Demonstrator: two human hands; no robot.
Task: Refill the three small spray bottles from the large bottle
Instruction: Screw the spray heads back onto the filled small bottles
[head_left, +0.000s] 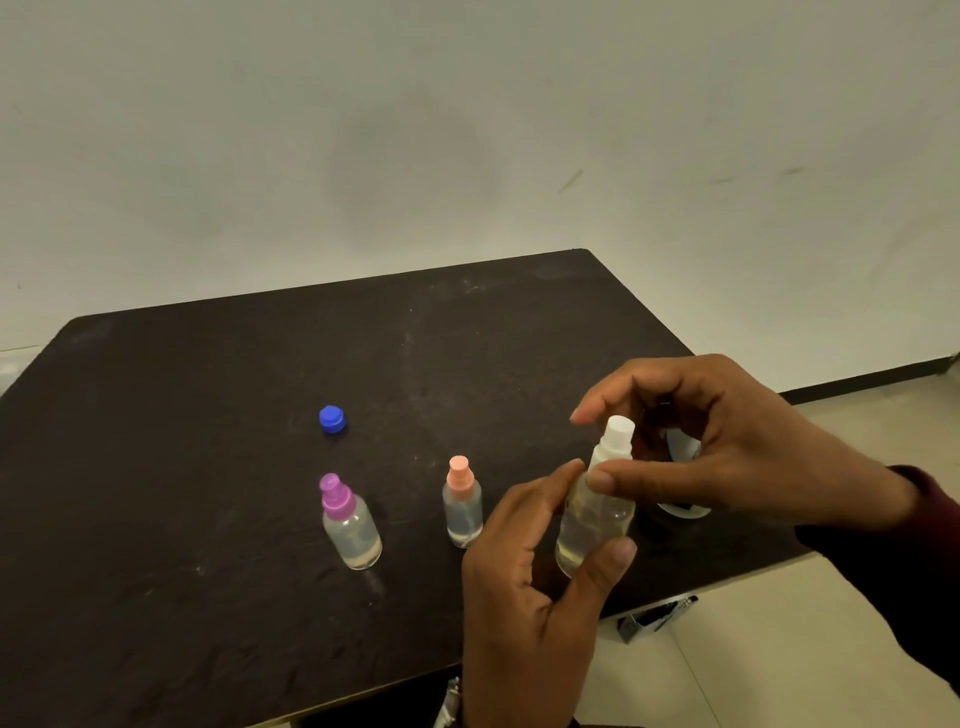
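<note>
White-capped bottle: lifted at the table's right edge, tilted; some clear liquid inside.
Left hand: clasps the bottle's body, likely to brace it against twisting.
Right hand: thumb and fingers pinch the collar under the white spray top; loosening or tightening, cannot tell.
Small spray bottles, count: three; purple-capped and pink-capped stand capped mid-table toward the near edge.
Blue cap: one, loose, mid-table.
Large bottle: one, mostly hidden behind the right hand, near the right edge.
</note>
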